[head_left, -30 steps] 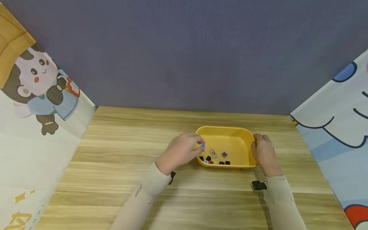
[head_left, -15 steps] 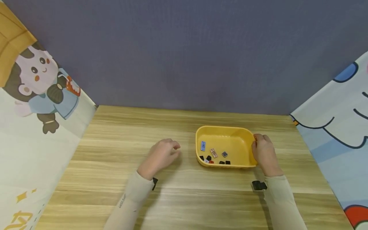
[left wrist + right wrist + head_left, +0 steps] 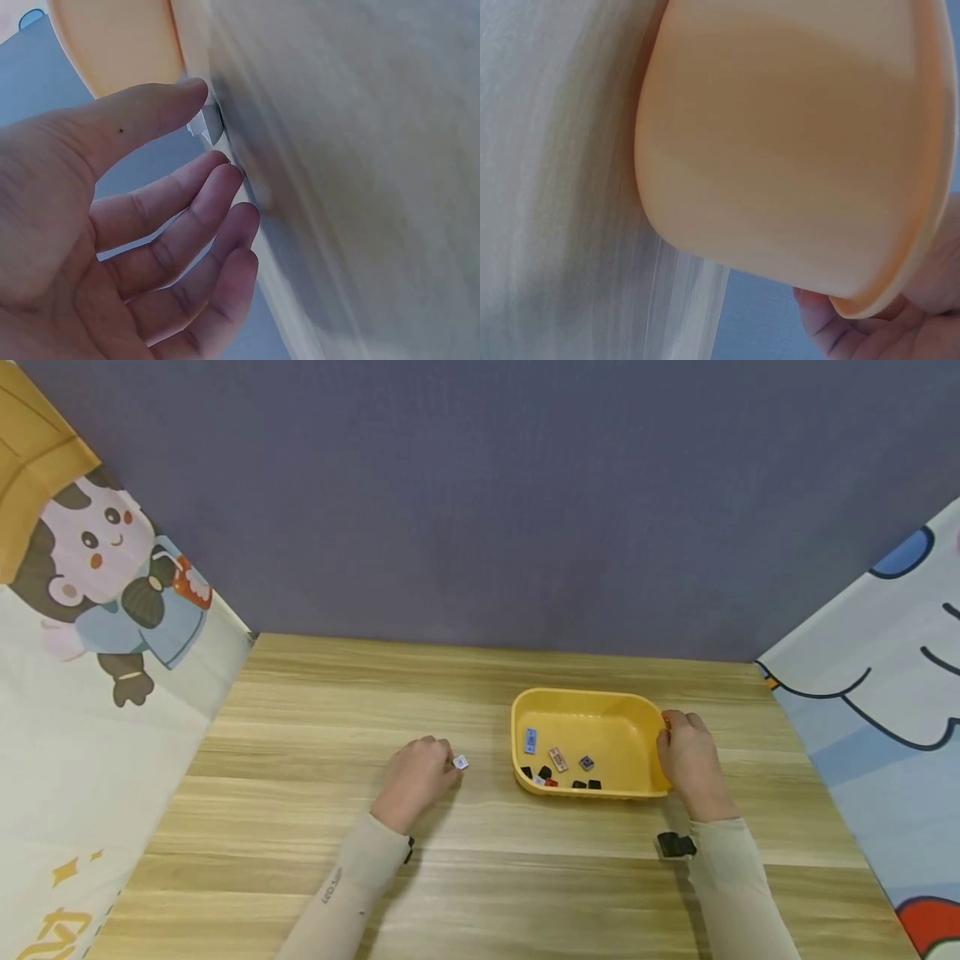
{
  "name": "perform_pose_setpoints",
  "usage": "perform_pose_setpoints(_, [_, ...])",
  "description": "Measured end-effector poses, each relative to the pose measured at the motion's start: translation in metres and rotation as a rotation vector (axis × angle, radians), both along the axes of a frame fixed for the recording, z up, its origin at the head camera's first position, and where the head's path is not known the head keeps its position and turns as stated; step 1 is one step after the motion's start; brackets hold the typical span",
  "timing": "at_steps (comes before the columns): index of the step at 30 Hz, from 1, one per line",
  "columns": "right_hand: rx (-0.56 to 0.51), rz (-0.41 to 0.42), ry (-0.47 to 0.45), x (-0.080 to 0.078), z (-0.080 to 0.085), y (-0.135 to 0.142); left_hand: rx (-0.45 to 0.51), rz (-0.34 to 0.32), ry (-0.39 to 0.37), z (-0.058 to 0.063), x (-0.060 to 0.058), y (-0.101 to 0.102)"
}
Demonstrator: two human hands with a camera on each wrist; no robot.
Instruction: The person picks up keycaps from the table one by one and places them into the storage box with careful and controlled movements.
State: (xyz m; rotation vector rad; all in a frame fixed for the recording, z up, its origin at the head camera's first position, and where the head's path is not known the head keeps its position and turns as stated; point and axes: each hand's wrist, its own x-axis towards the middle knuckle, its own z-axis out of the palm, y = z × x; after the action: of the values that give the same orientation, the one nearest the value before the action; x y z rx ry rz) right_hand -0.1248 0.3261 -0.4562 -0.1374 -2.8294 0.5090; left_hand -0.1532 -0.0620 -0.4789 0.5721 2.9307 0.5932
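My left hand [image 3: 420,779] is low over the wooden table, left of the yellow plastic tray [image 3: 600,792]. Its thumb and index finger pinch a small white square block [image 3: 461,762] with a printed face, close to the tabletop in the left wrist view. The other fingers are loosely bent. My right hand [image 3: 692,760] grips the tray's right rim, its fingers partly hidden by that rim in the right wrist view. Inside the tray are a blue rectangular piece [image 3: 530,741], a pinkish one [image 3: 558,759], a dark grey square [image 3: 587,762], and several black, white and red pieces.
A wooden tabletop [image 3: 315,718] lies beneath both hands. A dark blue-grey panel [image 3: 480,510] rises behind it, and printed cartoon panels stand at both sides. A black band piece [image 3: 676,844] shows at the right wrist.
My left hand has let go of the blue piece in the tray and moved left to the white block, which now shows at its fingertips. The right hand stays on the rim.
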Motion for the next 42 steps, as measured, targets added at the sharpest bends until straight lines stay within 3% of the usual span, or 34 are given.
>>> perform_pose_setpoints(12, [0.006, -0.005, 0.000, -0.001, -0.004, 0.002, 0.005, -0.001, -0.017, -0.002, 0.001, 0.003])
perform_pose_setpoints(20, [0.003, -0.001, 0.013, -0.001, -0.005, 0.002, 0.050, -0.014, 0.029, 0.000, 0.002, 0.004])
perform_pose_setpoints(27, [0.005, 0.007, 0.032, 0.000, -0.004, 0.001, 0.051, -0.053, 0.118, 0.025, 0.000, 0.016])
perform_pose_setpoints(33, [0.006, 0.012, 0.039, 0.000, -0.004, 0.001, 0.043, -0.130, 0.151, 0.052, -0.006, 0.041])
perform_pose_setpoints(42, [0.006, 0.012, 0.026, -0.001, -0.003, 0.001, 0.017, -0.318, 0.140, 0.072, -0.034, 0.102])
